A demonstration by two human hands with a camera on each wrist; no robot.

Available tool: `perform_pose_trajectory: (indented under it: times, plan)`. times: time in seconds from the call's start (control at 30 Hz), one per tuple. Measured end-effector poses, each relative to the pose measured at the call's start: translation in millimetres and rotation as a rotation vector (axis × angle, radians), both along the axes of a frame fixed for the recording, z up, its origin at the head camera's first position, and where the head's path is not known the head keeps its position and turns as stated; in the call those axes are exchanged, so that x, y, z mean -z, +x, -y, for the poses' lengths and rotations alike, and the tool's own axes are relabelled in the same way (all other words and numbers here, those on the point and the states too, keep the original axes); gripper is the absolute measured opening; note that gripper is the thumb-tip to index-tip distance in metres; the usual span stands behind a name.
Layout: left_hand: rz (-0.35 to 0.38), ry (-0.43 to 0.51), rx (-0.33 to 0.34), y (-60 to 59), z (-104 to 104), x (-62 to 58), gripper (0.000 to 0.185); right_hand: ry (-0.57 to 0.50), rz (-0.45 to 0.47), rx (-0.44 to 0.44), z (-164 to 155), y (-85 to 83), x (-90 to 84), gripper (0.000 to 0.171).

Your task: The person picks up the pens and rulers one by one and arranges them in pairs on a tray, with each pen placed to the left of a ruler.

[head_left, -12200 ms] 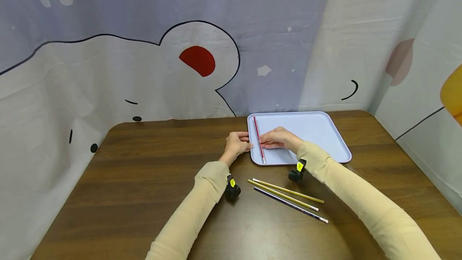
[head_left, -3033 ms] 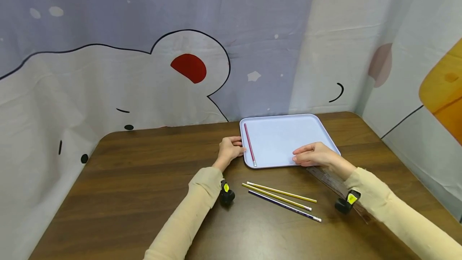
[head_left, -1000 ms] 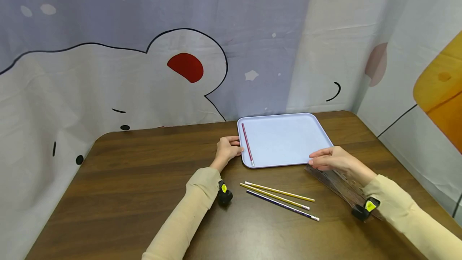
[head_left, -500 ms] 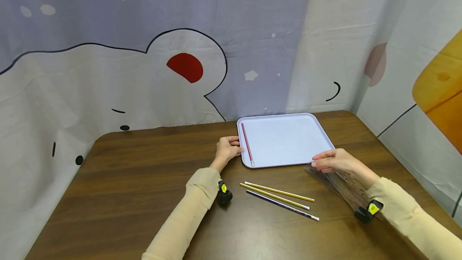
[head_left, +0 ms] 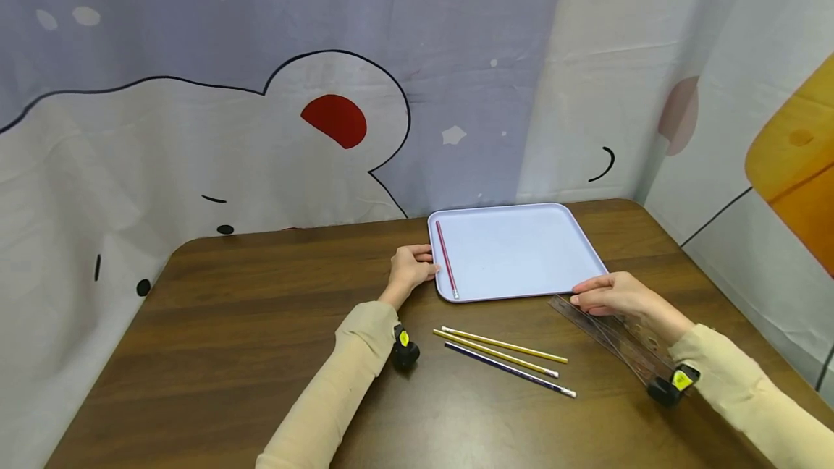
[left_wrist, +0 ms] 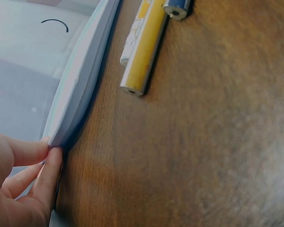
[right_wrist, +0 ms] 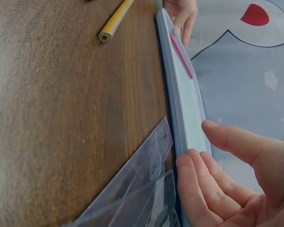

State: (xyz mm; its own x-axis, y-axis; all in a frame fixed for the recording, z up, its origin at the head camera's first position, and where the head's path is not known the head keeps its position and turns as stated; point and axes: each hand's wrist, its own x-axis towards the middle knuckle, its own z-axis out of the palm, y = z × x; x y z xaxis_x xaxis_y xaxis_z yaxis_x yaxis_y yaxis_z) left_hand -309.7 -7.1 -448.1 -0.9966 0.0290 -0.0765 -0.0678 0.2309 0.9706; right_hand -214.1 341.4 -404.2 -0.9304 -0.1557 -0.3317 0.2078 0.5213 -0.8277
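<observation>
A pale blue tray (head_left: 521,252) lies on the brown table, with a red pencil (head_left: 446,270) along its left inside edge. My left hand (head_left: 412,271) grips the tray's left rim (left_wrist: 83,90), its fingertips (left_wrist: 49,156) curled on the edge. My right hand (head_left: 609,294) is at the tray's front right corner, fingers loosely straight. Its thumb (right_wrist: 229,139) hovers over the tray rim (right_wrist: 180,101), and its fingertips (right_wrist: 191,175) lie beside the clear plastic rulers (right_wrist: 137,187). The rulers (head_left: 619,342) lie on the table under that hand and forearm.
Two yellow pencils (head_left: 502,346) and a dark blue pencil (head_left: 515,371) lie side by side in front of the tray. A cartoon-print curtain (head_left: 260,129) hangs close behind and to the right of the table. Bare tabletop (head_left: 228,339) stretches to the left.
My right hand has slid from the tray's front edge rightward and toward me, to its front right corner above the rulers. My left hand and the pencils have stayed put.
</observation>
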Motion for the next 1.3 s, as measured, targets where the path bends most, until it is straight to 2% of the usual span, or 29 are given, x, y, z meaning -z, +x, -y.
perform_pose_trajectory:
  times: [0.3, 0.9, 1.3]
  plan:
    - [0.017, -0.011, -0.004, -0.4, 0, -1.6, 0.047, -0.014, 0.029, -0.016, -8, 3.6, -0.1, 0.052]
    - [-0.001, -0.004, -0.001, 0.3, -1, -1.1, 0.045, 0.029, 0.059, -0.017, -15, 8.7, 3.8, 0.049]
    - [0.009, -0.009, 0.001, -0.9, -1, 0.0, 0.046, 0.055, 0.042, -0.024, -16, 9.4, 5.6, 0.048]
